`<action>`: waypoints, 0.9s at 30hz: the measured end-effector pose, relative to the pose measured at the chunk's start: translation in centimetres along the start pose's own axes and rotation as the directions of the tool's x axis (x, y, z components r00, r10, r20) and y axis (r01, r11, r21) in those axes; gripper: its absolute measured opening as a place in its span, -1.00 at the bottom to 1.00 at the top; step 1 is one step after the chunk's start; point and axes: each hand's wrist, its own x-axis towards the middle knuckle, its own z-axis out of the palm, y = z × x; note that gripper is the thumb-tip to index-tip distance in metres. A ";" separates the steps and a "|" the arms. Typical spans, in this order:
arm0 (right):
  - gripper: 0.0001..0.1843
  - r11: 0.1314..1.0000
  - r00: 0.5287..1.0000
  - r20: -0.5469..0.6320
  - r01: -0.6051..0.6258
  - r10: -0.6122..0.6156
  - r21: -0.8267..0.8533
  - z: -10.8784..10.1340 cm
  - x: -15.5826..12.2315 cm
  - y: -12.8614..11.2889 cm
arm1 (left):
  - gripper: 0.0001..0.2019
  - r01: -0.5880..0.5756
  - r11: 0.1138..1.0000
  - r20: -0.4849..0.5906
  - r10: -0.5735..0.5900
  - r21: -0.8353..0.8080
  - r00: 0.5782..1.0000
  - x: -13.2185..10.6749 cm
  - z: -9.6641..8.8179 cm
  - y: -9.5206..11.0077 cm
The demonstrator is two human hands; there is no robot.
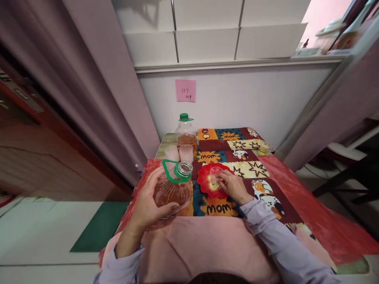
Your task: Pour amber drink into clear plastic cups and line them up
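Note:
My left hand (151, 197) is wrapped round a large clear plastic jug (173, 194) of amber liquid. The jug has a green handle ring (168, 173) at its uncapped neck, which tilts to the right. A red scalloped plate (204, 189) lies right of the jug, with a yellow pattern at its middle. Over this plate my right hand (232, 183) pinches a small clear plastic cup (215, 172). Whether any liquid is in the cup I cannot tell.
Behind the jug stand two stacks of clear plastic cups, a left stack (171, 153) and a right stack (186, 152). A second jug (186, 136) with a green cap is behind them. Patterned mats (257, 169) cover the table. A small yellowish object (262, 151) sits at the far right.

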 end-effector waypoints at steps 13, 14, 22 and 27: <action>-0.32 0.659 0.984 -0.149 0.051 0.093 0.750 -2.3 0.0 -8.1 | 0.10 0.001 0.998 -0.011 -0.002 -0.062 1.000 0.0 0.5 -0.4; -0.15 0.566 0.994 -0.086 0.030 0.073 0.824 -1.7 0.2 -9.3 | 0.11 0.009 0.997 -0.007 -0.010 -0.070 1.000 0.0 0.5 -0.3; 0.28 0.060 0.995 0.036 -0.031 -0.089 0.998 1.8 2.1 -14.7 | 0.11 -0.014 1.000 0.030 0.014 0.013 0.999 0.6 1.2 0.7; 0.02 -0.023 0.992 0.089 -0.091 -0.084 0.996 1.3 3.2 -14.2 | 0.06 0.059 0.998 0.052 -0.059 -0.002 0.997 0.9 2.2 2.1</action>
